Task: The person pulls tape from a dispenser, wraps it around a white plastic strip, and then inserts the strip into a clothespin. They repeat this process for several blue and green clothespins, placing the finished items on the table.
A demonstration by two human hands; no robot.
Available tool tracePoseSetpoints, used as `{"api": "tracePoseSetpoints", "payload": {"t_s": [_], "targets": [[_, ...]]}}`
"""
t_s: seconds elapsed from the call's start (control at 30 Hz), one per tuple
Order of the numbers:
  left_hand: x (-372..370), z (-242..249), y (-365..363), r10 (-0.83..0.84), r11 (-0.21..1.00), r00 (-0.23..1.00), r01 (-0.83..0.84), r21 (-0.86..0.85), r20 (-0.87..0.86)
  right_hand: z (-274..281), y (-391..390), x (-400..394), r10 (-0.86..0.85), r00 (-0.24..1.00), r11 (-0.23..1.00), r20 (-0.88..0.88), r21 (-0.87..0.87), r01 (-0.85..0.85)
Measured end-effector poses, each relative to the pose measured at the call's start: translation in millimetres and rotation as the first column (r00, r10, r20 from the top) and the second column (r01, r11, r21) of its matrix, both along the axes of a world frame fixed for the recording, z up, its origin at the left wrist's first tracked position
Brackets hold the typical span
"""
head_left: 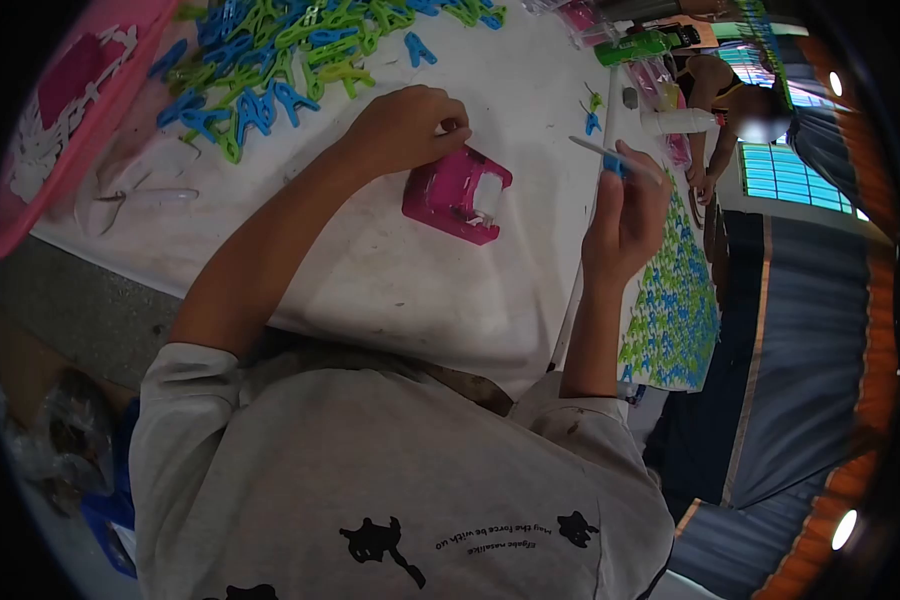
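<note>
My left hand (410, 132) is closed, fingers curled, just above the edge of a magenta plastic holder (425, 195). Whatever is pinched in its fingertips is too small to make out. White material (488, 198) shows inside the holder, which rests on the white tabletop (390, 270). To the right, my right hand (625, 220) is raised with its fingers closed around a blue clothespin (612, 164). A thin white strip (588, 147) sticks out from the same fingers. Beyond my left hand lies a heap of green and blue clothespins (270, 65).
A pink basket (135, 85) of white pieces stands at far left, near a clear plastic piece (160, 195). Many clothespins (670, 310) cover a surface at right. A white bottle (675, 122), a green bottle (635, 47) and another person (710, 85) are at upper right.
</note>
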State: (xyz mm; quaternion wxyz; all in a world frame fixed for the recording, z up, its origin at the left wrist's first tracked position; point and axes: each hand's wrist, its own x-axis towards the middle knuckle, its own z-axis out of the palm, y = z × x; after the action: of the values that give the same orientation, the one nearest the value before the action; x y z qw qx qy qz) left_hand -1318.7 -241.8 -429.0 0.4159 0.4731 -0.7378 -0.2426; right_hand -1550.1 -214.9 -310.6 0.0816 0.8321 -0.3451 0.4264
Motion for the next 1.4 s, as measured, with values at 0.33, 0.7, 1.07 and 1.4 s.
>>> {"api": "tracePoseSetpoints", "payload": {"t_s": [0.33,0.7,1.07,1.4], "targets": [[-2.0,10.5,1.3,-0.027,0.993,0.999,0.03,0.11,-0.024,-101.5,-66.7,-29.6,-0.603,0.63,0.693,0.489,0.713,0.11],[-5.1,7.1,-3.7,-0.02,0.999,0.995,0.024,0.044,-0.098,-129.4,-179.9,-25.0,-0.654,0.723,0.733,0.222,0.42,0.535],[-4.9,7.6,-11.1,-0.031,0.992,0.989,0.048,0.114,-0.147,-140.1,-239.0,-49.2,-0.793,0.597,0.587,0.122,0.416,0.695],[-7.5,4.6,-10.5,-0.026,0.991,0.987,0.047,0.128,-0.161,-141.0,-236.1,-51.0,-0.79,0.601,0.585,0.121,0.44,0.681]]}}
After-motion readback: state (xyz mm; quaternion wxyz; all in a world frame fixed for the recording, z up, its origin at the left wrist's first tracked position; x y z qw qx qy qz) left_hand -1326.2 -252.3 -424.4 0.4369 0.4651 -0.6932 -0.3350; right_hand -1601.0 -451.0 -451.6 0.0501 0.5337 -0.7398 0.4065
